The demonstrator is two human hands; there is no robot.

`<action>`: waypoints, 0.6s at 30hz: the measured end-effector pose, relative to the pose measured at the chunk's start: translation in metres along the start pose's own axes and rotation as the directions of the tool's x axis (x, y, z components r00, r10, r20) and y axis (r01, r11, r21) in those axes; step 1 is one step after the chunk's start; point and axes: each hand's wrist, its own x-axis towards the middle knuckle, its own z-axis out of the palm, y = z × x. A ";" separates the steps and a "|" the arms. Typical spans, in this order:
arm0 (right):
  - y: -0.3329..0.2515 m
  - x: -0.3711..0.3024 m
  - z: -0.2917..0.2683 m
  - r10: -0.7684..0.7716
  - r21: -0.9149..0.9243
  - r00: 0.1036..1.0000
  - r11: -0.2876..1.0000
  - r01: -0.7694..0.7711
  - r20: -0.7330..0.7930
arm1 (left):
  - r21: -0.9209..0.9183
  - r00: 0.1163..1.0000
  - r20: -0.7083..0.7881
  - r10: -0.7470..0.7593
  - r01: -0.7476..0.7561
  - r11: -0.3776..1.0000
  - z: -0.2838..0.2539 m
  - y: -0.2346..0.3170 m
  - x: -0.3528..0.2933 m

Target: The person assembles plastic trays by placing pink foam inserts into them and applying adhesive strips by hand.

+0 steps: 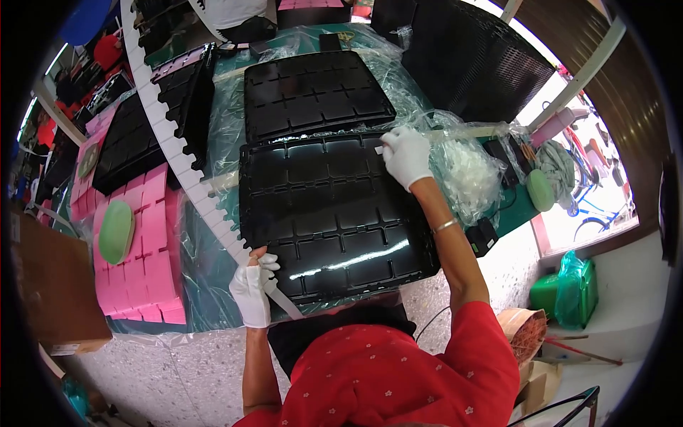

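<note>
White-gloved, your left hand (252, 293) curls around a long white toothed strip (172, 146), lower centre-left; your half-curled right hand (408, 156) touches the glossy black rectangular plastic tray (313, 213) mid-frame, its grip unclear.

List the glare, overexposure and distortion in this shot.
Head view: a white streak of glare crosses the near black tray; head view: the doorway at right is washed out by brightness; head view: the fisheye lens bows the pale post at upper right, and the picture's corners go black.
</note>
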 end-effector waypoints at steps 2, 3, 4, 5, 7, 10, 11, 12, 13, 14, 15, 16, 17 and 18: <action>-0.005 -0.009 -0.004 -0.118 -0.024 0.993 0.993 0.118 0.025 | 0.006 1.000 0.001 0.010 -0.010 1.000 -0.002 0.000 -0.001; -0.004 -0.011 -0.005 -0.089 -0.009 0.995 0.996 0.089 0.036 | -0.020 1.000 0.007 -0.012 0.013 1.000 -0.002 0.002 0.000; -0.003 -0.013 -0.005 -0.061 0.005 0.997 0.998 0.061 0.047 | -0.046 0.999 0.013 -0.035 0.035 0.998 -0.002 0.004 0.000; 0.004 -0.011 -0.004 -0.050 0.051 0.998 0.998 0.048 0.040 | -0.046 0.999 0.014 -0.037 0.038 0.998 -0.004 0.003 0.000; 0.021 -0.007 0.004 0.075 0.144 0.997 0.987 -0.073 -0.009 | -0.116 0.997 0.026 -0.066 0.069 0.991 -0.007 0.003 0.002; 0.017 -0.008 0.004 0.182 0.277 0.983 0.946 -0.168 -0.027 | -0.328 0.983 0.052 -0.174 0.182 0.927 -0.006 0.006 0.005; 0.010 -0.010 -0.006 0.206 0.493 0.976 0.844 -0.211 0.064 | -0.413 0.977 0.125 -0.173 0.210 0.886 -0.002 0.008 0.011; -0.006 -0.011 -0.021 0.204 0.675 0.965 0.690 -0.261 0.165 | -0.493 0.968 0.190 -0.164 0.238 0.837 0.008 0.010 0.018; -0.033 -0.016 -0.048 0.087 0.766 0.955 0.579 -0.279 0.282 | -0.556 0.949 0.272 -0.160 0.291 0.779 0.017 0.024 0.020; -0.061 -0.025 -0.077 -0.046 0.834 0.927 0.455 -0.314 0.373 | -0.643 0.952 0.303 -0.050 0.243 0.726 0.024 0.023 0.026; -0.083 -0.035 -0.088 -0.206 0.861 0.894 0.421 -0.286 0.398 | -0.632 0.961 0.270 -0.066 0.228 0.741 0.036 0.031 0.028; -0.103 -0.045 -0.092 -0.355 0.885 0.844 0.387 -0.258 0.401 | -0.589 0.968 0.246 -0.042 0.183 0.787 0.046 0.035 0.032; -0.118 -0.058 -0.092 -0.342 0.892 0.866 0.396 -0.219 0.364 | -0.573 0.969 0.245 -0.006 0.150 0.805 0.053 0.039 0.034; -0.132 -0.070 -0.087 -0.330 0.897 0.885 0.404 -0.182 0.328 | -0.556 0.970 0.243 0.026 0.117 0.823 0.057 0.039 0.036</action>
